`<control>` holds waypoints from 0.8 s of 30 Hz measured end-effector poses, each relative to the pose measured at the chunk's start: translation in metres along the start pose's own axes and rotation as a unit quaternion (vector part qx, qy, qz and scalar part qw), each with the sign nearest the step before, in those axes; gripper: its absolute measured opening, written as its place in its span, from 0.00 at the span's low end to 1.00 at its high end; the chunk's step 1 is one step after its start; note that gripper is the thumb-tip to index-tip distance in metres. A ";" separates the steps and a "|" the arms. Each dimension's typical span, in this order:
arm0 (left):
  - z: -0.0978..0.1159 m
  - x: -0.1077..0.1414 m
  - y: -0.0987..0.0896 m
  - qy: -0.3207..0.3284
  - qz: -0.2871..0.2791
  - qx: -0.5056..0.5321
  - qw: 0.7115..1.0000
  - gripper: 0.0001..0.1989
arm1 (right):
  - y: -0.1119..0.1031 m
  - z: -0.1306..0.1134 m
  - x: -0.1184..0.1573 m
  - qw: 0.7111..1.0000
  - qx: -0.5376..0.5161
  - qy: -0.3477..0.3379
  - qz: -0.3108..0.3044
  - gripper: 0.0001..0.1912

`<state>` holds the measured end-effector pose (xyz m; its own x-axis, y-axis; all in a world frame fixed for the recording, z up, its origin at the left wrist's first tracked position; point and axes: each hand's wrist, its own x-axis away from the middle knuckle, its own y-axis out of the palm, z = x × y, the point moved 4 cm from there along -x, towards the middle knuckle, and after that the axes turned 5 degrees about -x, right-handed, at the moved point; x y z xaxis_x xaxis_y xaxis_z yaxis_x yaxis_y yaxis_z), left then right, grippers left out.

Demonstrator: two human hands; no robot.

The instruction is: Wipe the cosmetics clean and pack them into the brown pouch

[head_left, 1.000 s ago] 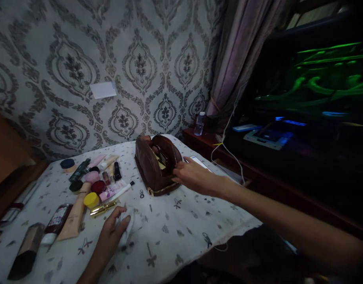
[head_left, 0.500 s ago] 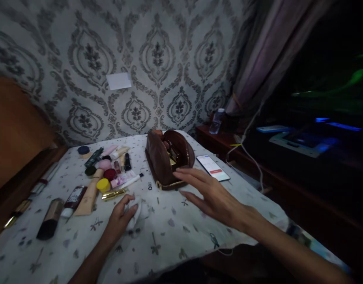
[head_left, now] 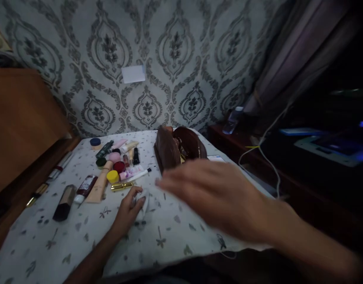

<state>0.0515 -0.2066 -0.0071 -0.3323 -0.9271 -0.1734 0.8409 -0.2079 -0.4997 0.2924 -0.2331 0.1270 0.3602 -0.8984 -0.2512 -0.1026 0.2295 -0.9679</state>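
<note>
My left hand (head_left: 130,209) rests low over the tablecloth, its thumb and fingers closed on a crumpled white cloth (head_left: 143,203). Just beyond it lies a gold lipstick tube (head_left: 121,186). My right hand (head_left: 209,193) is raised near the camera, blurred, fingers stretched out and nothing seen in it. Behind that hand stands a brown makeup bag (head_left: 166,148), unzipped, with its front partly hidden. A phone (head_left: 216,158) shows only in part beside the bag.
Left of the bag are several cosmetics: a yellow-lidded jar (head_left: 113,176), a beige tube (head_left: 101,183), a dark red bottle (head_left: 86,188) and a brown-black bottle (head_left: 64,202). A water bottle (head_left: 233,120) and a white cable (head_left: 270,165) are at the right.
My right hand has risen from beside the bag toward the camera, now covering the bag's front and most of the phone. The view has shifted left; the left hand keeps the white cloth.
</note>
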 end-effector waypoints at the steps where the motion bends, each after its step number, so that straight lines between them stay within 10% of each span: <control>1: 0.009 -0.001 0.003 0.029 -0.013 -0.011 0.999 0.15 | -0.007 0.014 -0.009 1.000 0.017 0.012 -0.007 0.20; 6: 0.083 -0.009 0.046 0.276 -0.098 -0.130 0.947 0.20 | -0.028 0.064 -0.038 0.992 0.095 0.047 -0.070 0.14; 10: 0.119 -0.026 0.097 0.259 -0.139 -0.258 0.920 0.32 | 0.005 0.084 -0.051 0.968 0.160 0.028 -0.191 0.17; 14: 0.118 -0.041 0.126 0.180 -0.151 -0.305 0.923 0.38 | 0.033 0.094 -0.059 0.960 0.184 0.036 -0.207 0.22; 24: 0.090 -0.046 0.129 0.152 -0.150 -0.173 0.961 0.33 | 0.043 0.101 -0.064 0.957 0.172 0.060 -0.224 0.27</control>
<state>0.2134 -0.2184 0.0129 -0.6918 -0.6965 -0.1905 0.5124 -0.2876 -0.8092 0.3583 -0.1276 0.1008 0.1851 -0.9675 0.1721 0.3560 -0.0973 -0.9294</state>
